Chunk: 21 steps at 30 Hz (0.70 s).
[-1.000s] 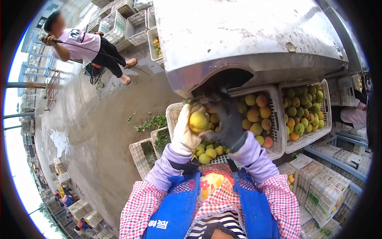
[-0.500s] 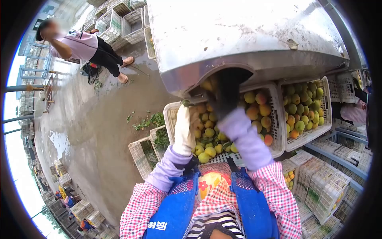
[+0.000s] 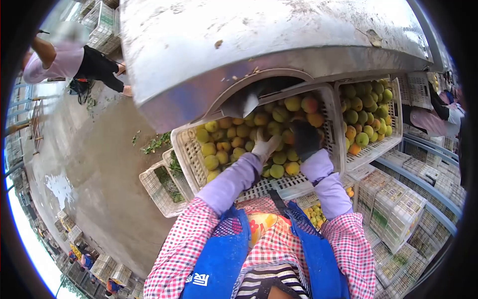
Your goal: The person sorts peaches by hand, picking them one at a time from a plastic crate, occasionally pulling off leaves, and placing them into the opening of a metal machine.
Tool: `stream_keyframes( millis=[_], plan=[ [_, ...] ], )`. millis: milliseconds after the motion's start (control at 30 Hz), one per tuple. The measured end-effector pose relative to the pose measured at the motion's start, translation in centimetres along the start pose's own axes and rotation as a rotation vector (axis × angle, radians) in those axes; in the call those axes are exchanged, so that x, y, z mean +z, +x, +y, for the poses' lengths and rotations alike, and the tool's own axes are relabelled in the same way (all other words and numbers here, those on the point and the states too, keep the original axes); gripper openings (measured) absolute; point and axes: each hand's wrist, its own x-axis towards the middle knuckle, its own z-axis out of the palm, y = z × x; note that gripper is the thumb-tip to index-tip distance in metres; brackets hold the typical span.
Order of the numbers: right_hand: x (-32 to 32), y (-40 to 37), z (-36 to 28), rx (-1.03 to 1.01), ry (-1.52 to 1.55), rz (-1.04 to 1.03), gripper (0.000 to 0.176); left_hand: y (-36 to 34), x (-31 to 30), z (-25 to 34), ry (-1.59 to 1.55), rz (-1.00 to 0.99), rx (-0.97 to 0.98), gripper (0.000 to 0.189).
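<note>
A white plastic crate (image 3: 185,154) in front of me is filled with round yellow-green fruit (image 3: 211,162), some blushed red. My left hand (image 3: 265,146), in a pale glove, rests on the fruit near the crate's middle, its visible fingers spread. To its right, my right hand (image 3: 304,138), in a black glove, reaches down onto fruit by the crate's right part; its fingers are hidden. Beyond the crate's far rim, a metal machine housing (image 3: 199,94) has an arched opening (image 3: 259,94) with a pale flap in it.
Another crate (image 3: 366,154) of similar fruit stands at the right. Crates with leaves (image 3: 162,184) lie at the left on the wet floor (image 3: 109,174). Stacked crates (image 3: 391,209) and blue rails (image 3: 423,199) are at the right. A person (image 3: 55,65) stands at the upper left.
My right hand has come out of the machine opening, down to the fruit at the crate's right. My left hand has moved from the crate's left side to its middle. The view has shifted.
</note>
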Motion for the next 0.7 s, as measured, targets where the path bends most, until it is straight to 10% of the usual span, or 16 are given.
stream_keyframes(
  millis=[100, 400, 567, 700],
  plan=[
    [1.3, 1.1, -0.3, -0.049, -0.062, -0.017, 0.043, 3.2, 4.7, -0.1, -0.072, 0.298, -0.228, 0.103],
    [2.6, 10.1, -2.8, 0.002, -0.054, -0.128, 0.05, 0.9, 3.1, 5.9, 0.235, 0.086, -0.29, 0.09],
    [2.1, 12.8, -3.2, -0.013, -0.008, -0.156, 0.055, 13.6, 5.2, -11.2, 0.539, 0.038, 0.173, 0.08],
    [-0.5, 6.9, -0.1, -0.052, 0.29, -0.039, 0.058, 7.3, 3.6, -4.9, -0.052, 0.027, -0.065, 0.07]
  ],
)
